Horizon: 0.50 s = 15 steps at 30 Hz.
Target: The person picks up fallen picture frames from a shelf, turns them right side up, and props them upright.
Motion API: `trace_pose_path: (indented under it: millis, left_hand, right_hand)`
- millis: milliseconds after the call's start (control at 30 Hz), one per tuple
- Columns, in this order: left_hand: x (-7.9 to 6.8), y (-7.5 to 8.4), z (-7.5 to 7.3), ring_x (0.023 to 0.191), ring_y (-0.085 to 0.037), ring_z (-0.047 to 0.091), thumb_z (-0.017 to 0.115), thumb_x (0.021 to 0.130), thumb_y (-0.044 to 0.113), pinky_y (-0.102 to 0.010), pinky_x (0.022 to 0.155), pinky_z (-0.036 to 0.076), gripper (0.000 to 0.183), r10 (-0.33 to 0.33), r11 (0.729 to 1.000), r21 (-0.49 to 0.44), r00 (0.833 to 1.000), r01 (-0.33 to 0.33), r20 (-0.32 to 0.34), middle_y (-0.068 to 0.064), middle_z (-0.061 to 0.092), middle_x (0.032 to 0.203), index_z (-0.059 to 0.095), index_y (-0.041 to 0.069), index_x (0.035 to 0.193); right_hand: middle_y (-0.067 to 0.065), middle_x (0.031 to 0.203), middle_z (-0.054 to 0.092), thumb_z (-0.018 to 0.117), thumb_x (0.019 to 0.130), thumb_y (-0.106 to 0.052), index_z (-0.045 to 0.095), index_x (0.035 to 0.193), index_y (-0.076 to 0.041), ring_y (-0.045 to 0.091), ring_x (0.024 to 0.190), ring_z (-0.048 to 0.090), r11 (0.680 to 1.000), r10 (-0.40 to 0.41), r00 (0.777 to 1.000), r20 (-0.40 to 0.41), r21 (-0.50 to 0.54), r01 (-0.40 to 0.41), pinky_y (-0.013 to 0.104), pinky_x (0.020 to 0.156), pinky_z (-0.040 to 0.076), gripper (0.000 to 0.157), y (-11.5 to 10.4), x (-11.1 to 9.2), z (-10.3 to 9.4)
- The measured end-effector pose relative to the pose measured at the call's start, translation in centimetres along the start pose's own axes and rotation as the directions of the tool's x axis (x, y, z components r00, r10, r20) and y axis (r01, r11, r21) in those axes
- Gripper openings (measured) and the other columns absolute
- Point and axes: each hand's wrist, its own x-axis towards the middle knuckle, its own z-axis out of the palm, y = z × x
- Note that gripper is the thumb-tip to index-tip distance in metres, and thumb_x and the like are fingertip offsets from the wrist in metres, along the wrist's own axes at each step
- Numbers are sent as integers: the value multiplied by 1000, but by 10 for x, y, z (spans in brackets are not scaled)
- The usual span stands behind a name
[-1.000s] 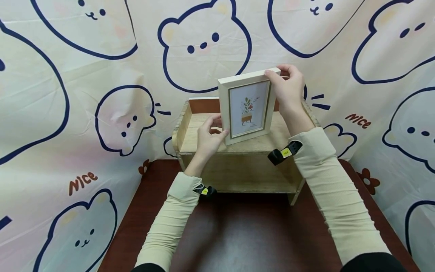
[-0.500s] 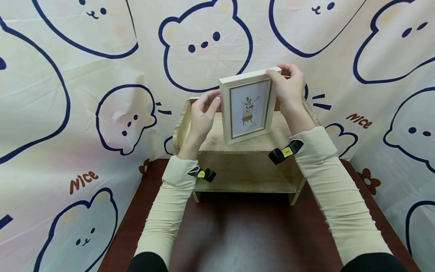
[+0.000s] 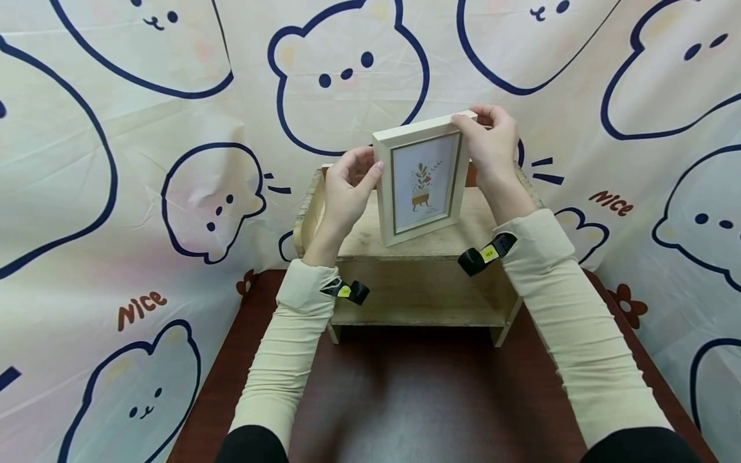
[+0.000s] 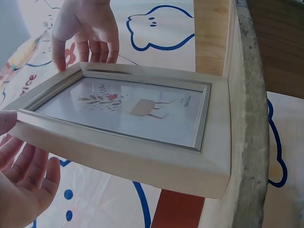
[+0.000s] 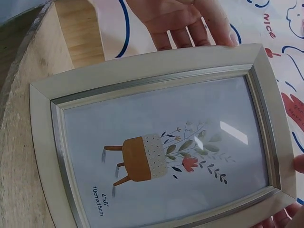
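Observation:
A cream picture frame (image 3: 425,183), with a potted-plant print (image 5: 147,159) under its glass, stands tilted on the upper board of a small wooden shelf (image 3: 359,243). My right hand (image 3: 492,151) grips its upper right corner, thumb on the front and fingers behind. At the upper part of its left side is my left hand (image 3: 346,193); the thumb lies at the front edge and the fingers reach round toward the back. In the left wrist view, the left thumb (image 4: 7,121) meets the frame's edge, the fingers (image 4: 28,166) curled beneath it.
The shelf has raised side panels (image 3: 309,215) and a lower board (image 3: 425,312). It stands on a dark red-brown table (image 3: 428,399). A cream cloth (image 3: 226,122) printed with cartoon animals hangs behind and at both sides.
My left hand has moved up from the lower left edge of the picture frame to its upper left side, and its thumb has come in against the edge. The right hand and frame stay put.

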Motion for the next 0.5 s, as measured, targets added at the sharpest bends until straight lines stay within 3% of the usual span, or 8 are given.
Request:
trace_pose_path:
  millis: [233, 500]
  left_hand:
    - [-3, 4, 1, 78, -9, 56, 59, 87, 2, -23, 68, 46, 25, 10, 1000, 18, 1000, -10, -7, -20, 61, 95, 57, -10, 109]
    - [-16, 34, 7, 79, -12, 55, 57, 85, -5, -25, 69, 45, 28, 12, 1000, 23, 1000, -12, -9, -28, 59, 96, 54, -16, 110]
  right_hand:
    - [-1, 97, 48, 66, 81, -13, 57, 116, -4, 11, 93, 44, 999, 31, 999, 22, 15, -31, 23, 82, 38, 37, -1, 4, 2]
    - [-1, 93, 51, 66, 82, -12, 58, 111, -2, 10, 91, 46, 997, 14, 999, 36, 73, -16, 22, 81, 38, 32, 4, 7, 6]
